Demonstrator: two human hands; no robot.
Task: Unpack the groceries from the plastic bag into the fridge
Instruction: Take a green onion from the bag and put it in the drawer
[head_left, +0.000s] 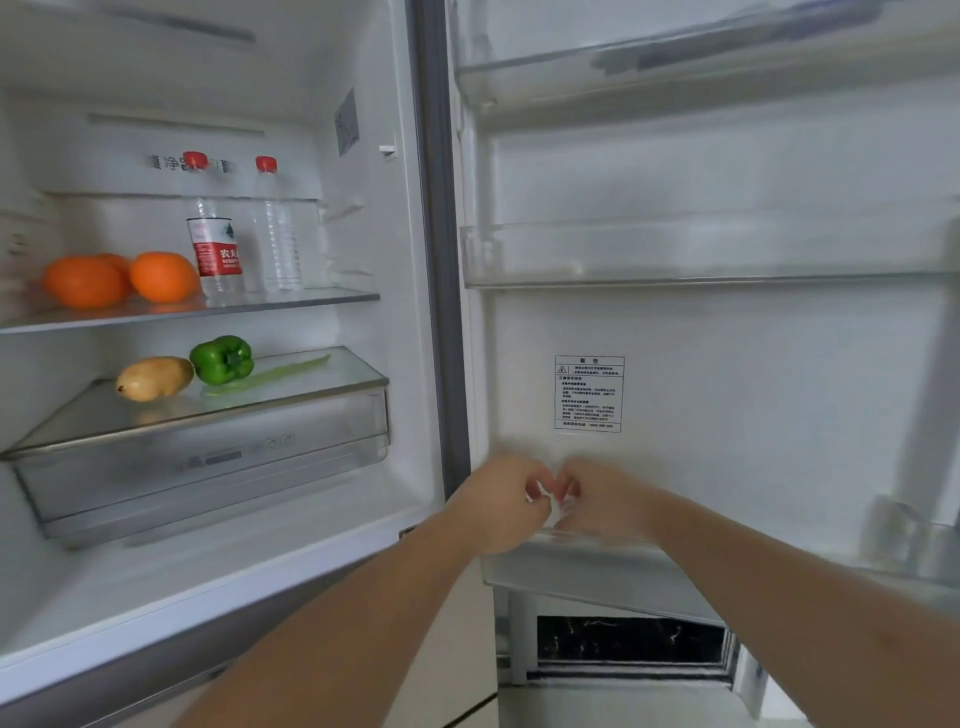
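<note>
Your left hand (501, 506) and right hand (597, 501) met knuckle to knuckle over the lowest door bin (597, 571) of the open fridge (395, 322), fingers curled; what they pinched was too blurred to tell. The groceries lay well left: oranges (122, 280), two water bottles (215, 244), a green pepper (222, 359), a potato (154, 378).

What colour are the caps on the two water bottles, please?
Red caps, on both bottles; the head view shows them.
</note>
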